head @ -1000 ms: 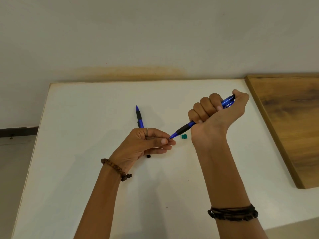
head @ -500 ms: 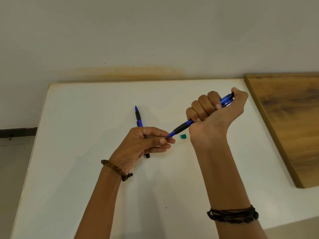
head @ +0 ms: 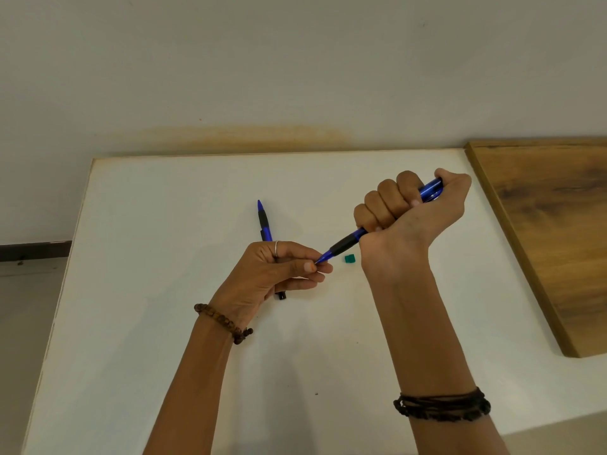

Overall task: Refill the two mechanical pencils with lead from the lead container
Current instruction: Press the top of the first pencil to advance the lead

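Observation:
My right hand [head: 407,211] is clenched in a fist around a blue mechanical pencil [head: 345,246] with a black grip, thumb over its top end, tip slanting down to the left. My left hand [head: 279,270] pinches thumb and forefinger at that pencil's tip. Any lead between the fingers is too thin to see. A second blue pencil [head: 263,221] lies flat on the white table [head: 164,257] behind my left hand, which hides its middle. A small green piece [head: 349,258] lies on the table just below the held pencil.
A brown wooden board [head: 551,231] lies along the table's right side. The wall stands right behind the table's far edge, and the table's left edge drops to the floor.
Both hands and the held pencil have drifted slightly left. The grips are the same, and the second pencil and green piece have not moved.

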